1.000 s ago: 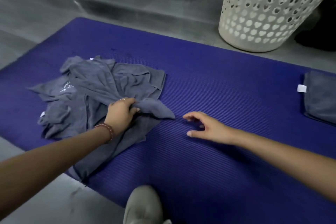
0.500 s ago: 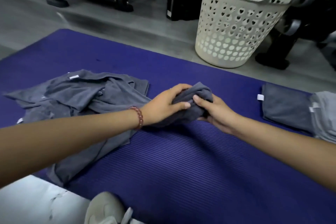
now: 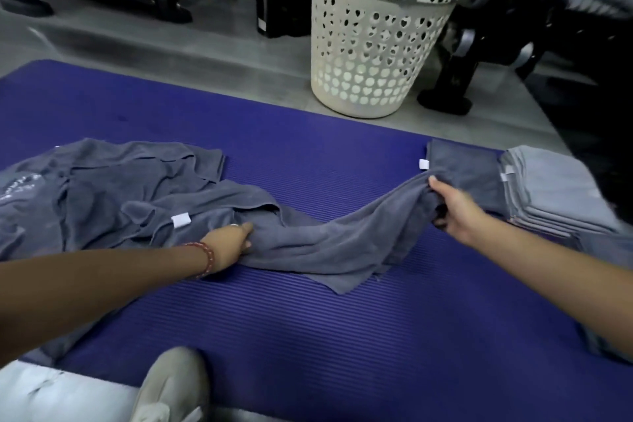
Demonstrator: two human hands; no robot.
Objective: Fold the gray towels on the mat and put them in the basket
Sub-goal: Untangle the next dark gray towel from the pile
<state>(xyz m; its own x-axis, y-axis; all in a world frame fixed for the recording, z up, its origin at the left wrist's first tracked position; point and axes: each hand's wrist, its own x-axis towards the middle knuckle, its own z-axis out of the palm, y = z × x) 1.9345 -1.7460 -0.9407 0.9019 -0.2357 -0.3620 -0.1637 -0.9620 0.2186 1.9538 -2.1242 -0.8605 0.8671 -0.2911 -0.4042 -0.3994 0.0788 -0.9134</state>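
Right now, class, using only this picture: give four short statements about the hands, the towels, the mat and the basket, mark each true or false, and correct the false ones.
1. The left hand and the right hand both grip the same gray towel, which is stretched between them. True.
2. The basket stands on the purple mat. False: it stands on the gray floor, beyond the mat's far edge.
3. A stack of folded towels lies on the mat's right side, close to the right hand. True.
4. The pile of unfolded towels lies inside the basket. False: it lies on the mat's left side, beside the left hand.
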